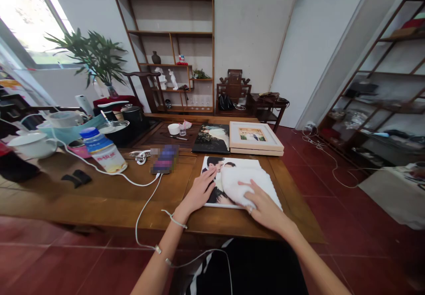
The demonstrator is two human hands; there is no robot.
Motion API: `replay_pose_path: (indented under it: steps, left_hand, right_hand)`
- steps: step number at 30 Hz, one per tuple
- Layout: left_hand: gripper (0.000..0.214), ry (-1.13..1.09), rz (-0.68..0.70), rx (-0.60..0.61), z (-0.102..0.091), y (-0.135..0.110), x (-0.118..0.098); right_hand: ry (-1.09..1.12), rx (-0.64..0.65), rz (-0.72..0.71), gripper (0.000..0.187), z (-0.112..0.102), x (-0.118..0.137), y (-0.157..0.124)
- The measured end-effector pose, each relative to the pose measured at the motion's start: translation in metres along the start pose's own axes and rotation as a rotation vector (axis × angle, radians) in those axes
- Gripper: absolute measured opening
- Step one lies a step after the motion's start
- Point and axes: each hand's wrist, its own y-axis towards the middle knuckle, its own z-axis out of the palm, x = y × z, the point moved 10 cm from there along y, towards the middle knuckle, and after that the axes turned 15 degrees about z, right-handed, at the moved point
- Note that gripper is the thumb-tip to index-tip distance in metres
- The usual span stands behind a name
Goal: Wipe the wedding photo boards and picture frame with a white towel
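Note:
A photo panel (210, 199) showing a couple lies flat near the table's front edge. My left hand (200, 190) rests on its left side, fingers stretched out flat. With my right hand (260, 202) I hold a white fluffy cloth (234, 182) against the panel's right part, covering much of the picture. The thumb and fingers of that hand press into the cloth, and some fingertips are hidden in it. Just behind the panel lie a dark photo panel (211, 138) and a pale wooden framed picture (255, 136), which sits on another frame.
A phone (165, 158) with a white charging cable (136, 224) is left of the panel; the cable hangs over the table edge. A blue-capped bottle (104, 151), a white pot (33, 143) and a dark canister (132, 117) stand further left. A small white cup (173, 129) sits on the tea tray.

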Motion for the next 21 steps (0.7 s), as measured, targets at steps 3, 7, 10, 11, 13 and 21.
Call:
replay_pose_path:
  steps: [3,7,10,11,13,21]
  left_hand:
    - [0.044,0.000,0.007,0.007,0.000,0.000,-0.001]
    - [0.043,-0.010,0.001,-0.003,-0.001,0.000,0.000]
    - [0.043,-0.017,-0.005,-0.006,0.000,-0.001,0.002]
    - [0.043,-0.017,-0.003,-0.010,0.000,-0.001,0.002]
    - [0.043,-0.014,0.004,-0.026,-0.001,-0.001,0.002]
    - [0.045,-0.007,0.005,-0.032,0.001,-0.001,0.002]
  right_hand:
    - [0.011,-0.018,0.028,0.020,-0.005,-0.017,0.041]
    - [-0.008,-0.087,0.063,0.023,-0.010,-0.032,0.082]
    - [-0.035,-0.116,0.073,0.027,-0.009,-0.033,0.091]
    - [-0.043,-0.120,0.078,0.029,-0.007,-0.031,0.088]
    - [-0.054,-0.110,0.081,0.030,-0.001,-0.024,0.076]
    - [-0.028,0.053,-0.015,0.026,0.014,0.026,-0.013]
